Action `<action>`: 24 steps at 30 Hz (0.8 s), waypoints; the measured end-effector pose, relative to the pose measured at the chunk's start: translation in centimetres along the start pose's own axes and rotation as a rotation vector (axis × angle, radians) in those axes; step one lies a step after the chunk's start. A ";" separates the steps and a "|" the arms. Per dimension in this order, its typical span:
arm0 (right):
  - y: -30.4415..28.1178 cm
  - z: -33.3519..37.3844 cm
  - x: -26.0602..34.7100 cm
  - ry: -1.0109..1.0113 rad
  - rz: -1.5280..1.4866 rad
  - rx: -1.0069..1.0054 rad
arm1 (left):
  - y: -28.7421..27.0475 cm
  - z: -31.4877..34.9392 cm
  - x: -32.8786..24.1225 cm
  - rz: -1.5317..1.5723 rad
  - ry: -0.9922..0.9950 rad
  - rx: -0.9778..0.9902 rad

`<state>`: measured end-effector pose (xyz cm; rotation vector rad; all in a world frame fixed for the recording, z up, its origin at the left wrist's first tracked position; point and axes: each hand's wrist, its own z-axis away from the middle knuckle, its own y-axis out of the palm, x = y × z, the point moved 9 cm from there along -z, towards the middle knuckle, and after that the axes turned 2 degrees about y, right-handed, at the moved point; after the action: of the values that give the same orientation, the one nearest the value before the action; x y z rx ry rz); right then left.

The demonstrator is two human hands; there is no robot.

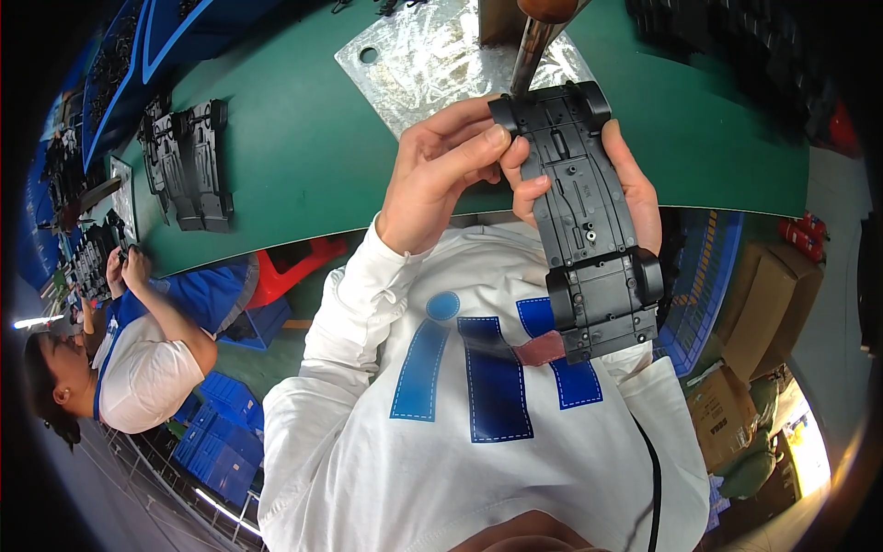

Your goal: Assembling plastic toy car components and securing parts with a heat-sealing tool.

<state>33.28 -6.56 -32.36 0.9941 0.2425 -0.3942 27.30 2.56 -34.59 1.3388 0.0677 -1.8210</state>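
Note:
A long black plastic toy car chassis (575,198) is tilted up in front of my chest, with moulded ribs, screw bosses and curved wheel arches. My right hand (635,189) wraps around it from behind, thumb-side along the right edge and fingertips curling over the left edge. At the upper left corner, my left hand (437,175) closes thumb and fingers against the wheel arch; whether a small part sits between them cannot be seen. A metal rod with a rounded brown top (533,51) stands right at the chassis's far end.
Under the rod lies a shiny scratched metal plate (414,74) on the green table (303,156). More black chassis (189,166) lie at the left, and dark parts (754,55) are piled far right. A co-worker (138,368) works at left; cardboard boxes (773,304) stand at right.

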 end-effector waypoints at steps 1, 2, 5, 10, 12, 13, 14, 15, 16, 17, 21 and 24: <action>0.0 0.0 0.0 0.000 0.001 -0.005 | 0.0 0.0 0.0 0.000 -0.001 -0.001; -0.1 0.1 0.0 0.000 0.000 -0.006 | 0.1 0.1 -0.1 -0.001 0.000 0.000; 0.0 0.0 0.0 0.003 -0.025 0.002 | 0.2 0.0 -0.1 -0.001 -0.003 0.004; -0.2 0.0 -0.1 -0.007 -0.024 -0.015 | 0.0 0.0 0.0 -0.002 -0.007 0.011; -0.2 0.1 0.0 -0.004 -0.023 -0.010 | 0.0 0.1 -0.1 -0.009 0.004 -0.012; -0.2 0.2 0.0 -0.002 -0.024 -0.007 | 0.1 0.1 -0.1 -0.009 0.005 -0.011; -0.2 0.2 0.1 -0.002 -0.023 -0.006 | 0.3 0.1 -0.1 -0.010 0.005 0.003; -0.2 0.3 0.1 0.004 -0.027 -0.003 | 0.4 0.2 -0.1 -0.011 0.005 0.016; -0.2 0.4 0.1 0.010 -0.030 0.000 | 0.6 0.2 -0.1 -0.011 0.007 0.017; -0.2 0.4 0.1 0.010 -0.029 0.002 | 0.7 0.2 -0.1 -0.013 0.012 0.014; -0.2 0.7 0.1 0.015 -0.035 0.008 | 0.8 0.3 0.0 -0.010 0.020 0.015; -0.2 0.8 0.1 0.018 -0.036 0.013 | 0.7 0.3 0.3 -0.006 0.009 0.009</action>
<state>33.33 -7.35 -32.09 1.0078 0.2742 -0.4200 27.45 1.77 -34.42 1.3544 0.0683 -1.8228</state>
